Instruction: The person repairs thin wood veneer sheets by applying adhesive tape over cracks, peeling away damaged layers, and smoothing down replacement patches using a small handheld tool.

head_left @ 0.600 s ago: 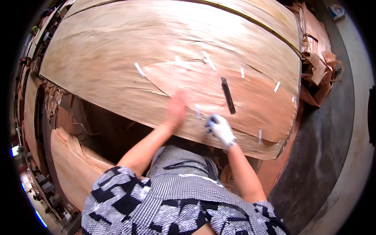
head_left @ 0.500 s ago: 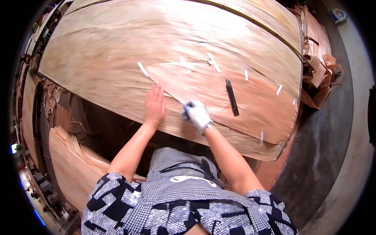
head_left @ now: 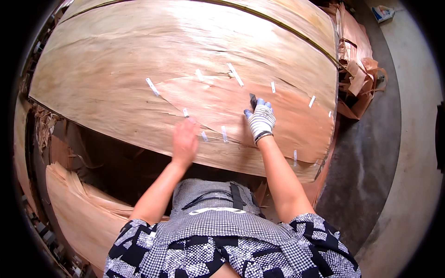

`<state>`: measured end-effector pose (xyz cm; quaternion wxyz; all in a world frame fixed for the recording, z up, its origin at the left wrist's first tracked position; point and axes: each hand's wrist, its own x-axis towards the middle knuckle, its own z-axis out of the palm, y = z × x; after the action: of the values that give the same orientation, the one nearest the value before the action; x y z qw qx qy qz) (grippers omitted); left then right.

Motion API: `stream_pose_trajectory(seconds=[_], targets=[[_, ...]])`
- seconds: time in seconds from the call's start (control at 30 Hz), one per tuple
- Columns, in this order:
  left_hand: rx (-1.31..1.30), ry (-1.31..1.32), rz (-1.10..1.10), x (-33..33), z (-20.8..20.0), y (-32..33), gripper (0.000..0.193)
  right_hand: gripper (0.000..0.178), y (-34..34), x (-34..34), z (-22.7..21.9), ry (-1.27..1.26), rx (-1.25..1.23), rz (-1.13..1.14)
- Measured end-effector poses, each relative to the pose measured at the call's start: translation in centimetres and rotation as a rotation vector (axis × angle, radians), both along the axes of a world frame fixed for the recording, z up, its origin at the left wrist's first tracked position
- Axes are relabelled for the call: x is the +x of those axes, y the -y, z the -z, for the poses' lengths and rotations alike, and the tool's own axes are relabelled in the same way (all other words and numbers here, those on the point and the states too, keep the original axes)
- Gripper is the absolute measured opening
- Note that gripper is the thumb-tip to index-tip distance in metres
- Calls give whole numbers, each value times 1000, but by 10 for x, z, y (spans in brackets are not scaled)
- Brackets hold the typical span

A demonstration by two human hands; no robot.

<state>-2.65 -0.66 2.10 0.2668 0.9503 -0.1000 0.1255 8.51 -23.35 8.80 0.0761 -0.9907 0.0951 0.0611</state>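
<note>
A pale wood veneer sheet (head_left: 106, 60) lies before me, with a pinker veneer piece (head_left: 208, 95) set into it. Short white tape strips (head_left: 224, 134) cross the seam around that piece. My right hand (head_left: 261, 121), in a striped white and blue glove, covers most of a black utility knife (head_left: 252, 101), thumb on one side and fingers on the other. Bare and smeared by motion, my left hand (head_left: 185, 141) is over the sheet's near part, just below a tape strip (head_left: 186, 112); its finger shape is unclear.
Stacked veneer sheets (head_left: 79, 204) stand low at the left, beyond a dark gap under the sheet's near edge. Crumpled veneer scraps (head_left: 357, 69) are heaped off the right edge. A small white and blue packet (head_left: 383, 14) lies on the floor at far right.
My right hand has moved right from the seam onto the knife. Where it was, more tape strips now show. My left hand has risen from lying flat and blurs. The view has shifted slightly.
</note>
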Motion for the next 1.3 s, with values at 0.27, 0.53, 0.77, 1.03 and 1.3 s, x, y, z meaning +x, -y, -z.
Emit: stream_pose_trajectory(seconds=[0.27, 0.53, 0.77, 1.03, 1.3], targets=[[33, 3, -145, 41, -12, -6, 30, 22, 38, 16, 11, -196, 179, -85], [221, -202, 25, 67, -37, -24, 19, 28, 128, -110, -20, 45, 553, -191], [240, -256, 162, 82, -37, -35, 21, 16, 203, -232, 9, -25, 546, 162], [401, -364, 408, 109, -35, -51, 13, 23, 130, -250, 1, -62, 547, 136], [308, -389, 611, 128, -32, -57, 12, 26, 71, -251, -9, -103, 549, 98]])
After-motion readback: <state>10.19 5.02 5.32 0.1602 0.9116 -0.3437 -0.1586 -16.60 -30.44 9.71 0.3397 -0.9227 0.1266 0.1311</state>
